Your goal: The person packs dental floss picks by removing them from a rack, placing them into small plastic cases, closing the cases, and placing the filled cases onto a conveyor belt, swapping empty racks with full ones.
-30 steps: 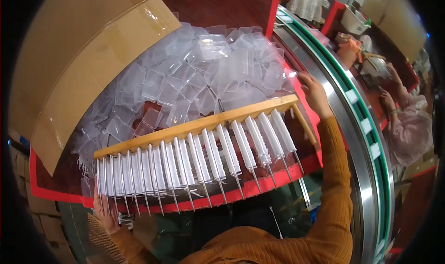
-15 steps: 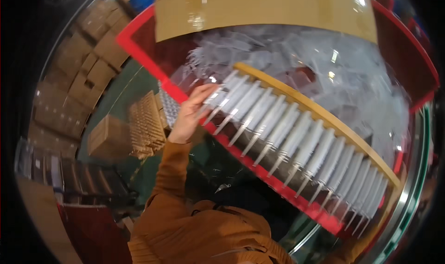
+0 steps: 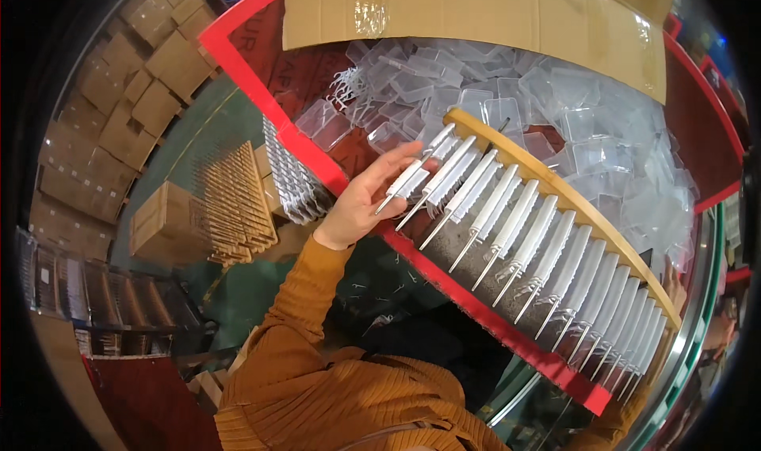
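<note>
A wooden bar (image 3: 555, 183) carries a row of metal rods, each strung with a stack of thin white plastic pieces (image 3: 507, 217). It slants above a red-edged bin, its right end nearer to me. My left hand (image 3: 361, 205) is at the leftmost rod, fingers curled round the white stack there. Just beyond the bar's right end, my right hand (image 3: 674, 287) shows only in part, its fingers against the wood; most of its grip is hidden. Beneath the rack lie many clear plastic boxes (image 3: 590, 154). A small heap of white pronged pieces (image 3: 346, 85) sits at their left.
The bin's red rim (image 3: 483, 316) runs between me and the contents. A cardboard sheet (image 3: 476, 11) covers its far side. Left, on the green floor, stand a carton (image 3: 162, 221) and pegged wooden racks (image 3: 238, 201); stacked cartons (image 3: 103, 102) line the wall. A metal-edged counter (image 3: 690, 364) is at right.
My left hand has shifted right, with its fingers now further round the leftmost rod. The rack's left end has also moved a little right in view, and the blur has gone.
</note>
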The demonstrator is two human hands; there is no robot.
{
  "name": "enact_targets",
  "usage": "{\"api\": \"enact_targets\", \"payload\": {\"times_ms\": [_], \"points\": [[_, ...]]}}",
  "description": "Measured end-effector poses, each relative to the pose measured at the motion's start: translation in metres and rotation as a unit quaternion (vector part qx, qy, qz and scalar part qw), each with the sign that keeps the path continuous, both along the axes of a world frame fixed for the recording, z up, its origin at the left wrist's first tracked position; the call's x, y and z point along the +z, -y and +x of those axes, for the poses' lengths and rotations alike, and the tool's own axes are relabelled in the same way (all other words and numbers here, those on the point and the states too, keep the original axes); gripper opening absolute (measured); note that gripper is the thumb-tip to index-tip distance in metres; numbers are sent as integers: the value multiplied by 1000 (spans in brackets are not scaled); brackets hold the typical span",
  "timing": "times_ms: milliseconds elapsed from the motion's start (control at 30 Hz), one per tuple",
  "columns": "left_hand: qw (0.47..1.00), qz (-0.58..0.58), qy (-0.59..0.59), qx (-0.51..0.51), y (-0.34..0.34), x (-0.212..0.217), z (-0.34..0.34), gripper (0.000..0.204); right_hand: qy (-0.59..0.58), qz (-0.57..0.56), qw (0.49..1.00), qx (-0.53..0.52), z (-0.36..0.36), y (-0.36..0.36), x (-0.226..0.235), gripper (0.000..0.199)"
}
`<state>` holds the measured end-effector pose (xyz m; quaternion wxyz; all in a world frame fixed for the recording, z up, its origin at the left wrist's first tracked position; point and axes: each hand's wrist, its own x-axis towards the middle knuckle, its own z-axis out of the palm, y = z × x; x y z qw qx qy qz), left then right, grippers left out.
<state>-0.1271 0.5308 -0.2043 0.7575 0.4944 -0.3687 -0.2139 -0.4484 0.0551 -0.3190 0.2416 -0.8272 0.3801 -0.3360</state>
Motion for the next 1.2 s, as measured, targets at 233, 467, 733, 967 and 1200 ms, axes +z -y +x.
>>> {"api": "enact_targets", "payload": {"times_ms": [233,467,733,967,1200], "points": [[953,195,141,181,3,2,-10,46,38,-61,995,-67,-53,1,41,30],[966,32,146,211,-7,19,-112,38,305,188,929,-93,-70,-85,49,18],[994,10,60,-91,101,-55,-232,62,280,515,809,41,-39,-289,72,23],[981,-47,181,46,66,-55,-204,58,311,667,662,141,-3,-320,97,28],[931,95,295,194,53,-67,-168,63,199,593,762,167,53,-299,73,21]]}}
